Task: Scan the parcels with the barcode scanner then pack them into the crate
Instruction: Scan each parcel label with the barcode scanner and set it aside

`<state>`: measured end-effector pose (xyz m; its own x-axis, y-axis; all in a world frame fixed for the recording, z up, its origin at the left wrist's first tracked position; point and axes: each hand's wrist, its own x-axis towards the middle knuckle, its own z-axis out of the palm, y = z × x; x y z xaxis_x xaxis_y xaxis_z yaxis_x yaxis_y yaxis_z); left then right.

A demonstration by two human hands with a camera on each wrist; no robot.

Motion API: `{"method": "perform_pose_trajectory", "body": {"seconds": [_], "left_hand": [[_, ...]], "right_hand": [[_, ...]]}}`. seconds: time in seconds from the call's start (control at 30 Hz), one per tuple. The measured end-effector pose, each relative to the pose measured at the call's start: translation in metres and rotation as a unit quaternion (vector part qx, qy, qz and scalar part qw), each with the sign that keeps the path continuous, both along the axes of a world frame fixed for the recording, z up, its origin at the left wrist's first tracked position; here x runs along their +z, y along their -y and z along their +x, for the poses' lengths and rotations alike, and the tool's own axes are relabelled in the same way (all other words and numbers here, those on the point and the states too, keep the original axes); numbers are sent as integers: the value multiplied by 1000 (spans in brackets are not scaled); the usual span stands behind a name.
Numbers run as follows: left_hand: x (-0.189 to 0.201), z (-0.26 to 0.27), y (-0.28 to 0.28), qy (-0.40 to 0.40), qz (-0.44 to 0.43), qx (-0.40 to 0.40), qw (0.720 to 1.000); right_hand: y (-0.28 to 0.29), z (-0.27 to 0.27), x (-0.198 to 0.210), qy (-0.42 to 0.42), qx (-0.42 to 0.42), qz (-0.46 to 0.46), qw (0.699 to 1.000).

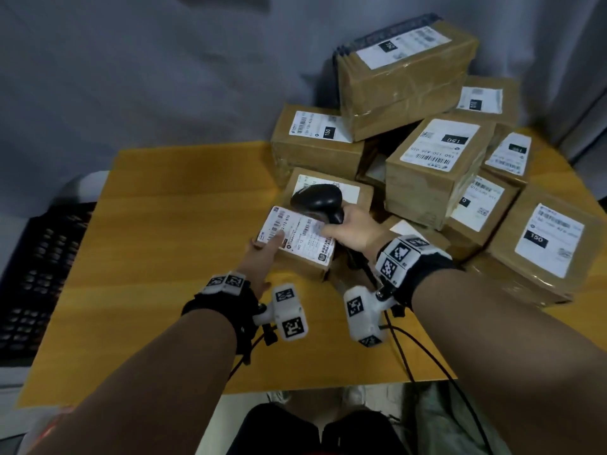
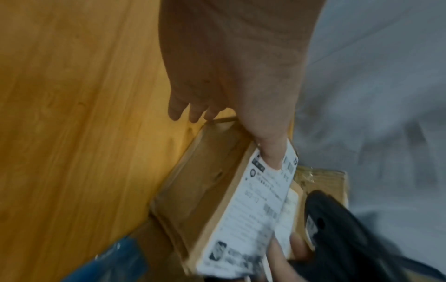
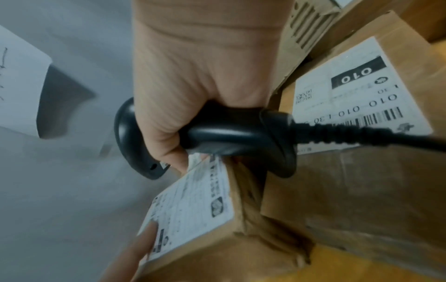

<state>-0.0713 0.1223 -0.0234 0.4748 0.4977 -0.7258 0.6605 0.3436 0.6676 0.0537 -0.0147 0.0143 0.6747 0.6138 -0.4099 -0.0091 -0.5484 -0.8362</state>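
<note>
One small cardboard parcel [image 1: 297, 244] sits on the wooden bench [image 1: 157, 257] at the near edge of a pile of parcels [image 1: 437, 165], its white shipping label [image 1: 295, 233] facing up. The left hand [image 1: 262, 257] holds its near-left end, thumb pressed flat on the label and fingers [image 2: 190, 110] curled down the side. The right hand [image 1: 351, 229] has its fingers clamped round the handle of a black barcode scanner [image 1: 320, 201], whose head hangs just above the label's far end. A dark slatted crate [image 1: 39, 274] stands beside the bench on the left.
</note>
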Motion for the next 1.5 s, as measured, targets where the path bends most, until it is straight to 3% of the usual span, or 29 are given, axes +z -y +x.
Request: {"method": "perform_pose_trajectory", "body": {"seconds": [0.17, 0.3, 0.4, 0.53, 0.7, 0.9, 1.0, 1.17, 1.3, 1.5], "left_hand": [[44, 9, 9, 91, -27, 31, 995], [72, 8, 4, 113, 4, 16, 993], [91, 11, -3, 112, 25, 24, 993], [109, 13, -12, 119, 31, -28, 992], [121, 17, -22, 180, 92, -123, 972], [127, 26, -32, 206, 73, -214, 952], [129, 33, -27, 207, 40, -188, 959], [122, 48, -20, 201, -96, -73, 972], [120, 64, -22, 206, -144, -74, 965], [129, 82, -39, 162, -94, -134, 973]], "right_hand": [[17, -7, 26, -35, -51, 63, 996], [22, -13, 51, -67, -14, 81, 994], [13, -14, 60, -93, -54, 110, 988], [3, -10, 68, -86, -104, 127, 983], [-1, -11, 68, -108, -150, 192, 964], [0, -6, 76, -92, -156, 248, 952], [3, 3, 86, -88, -165, 269, 945], [4, 15, 94, -59, -179, 264, 946], [7, 19, 96, -43, -199, 252, 946], [9, 30, 104, -69, -231, 236, 941]]}}
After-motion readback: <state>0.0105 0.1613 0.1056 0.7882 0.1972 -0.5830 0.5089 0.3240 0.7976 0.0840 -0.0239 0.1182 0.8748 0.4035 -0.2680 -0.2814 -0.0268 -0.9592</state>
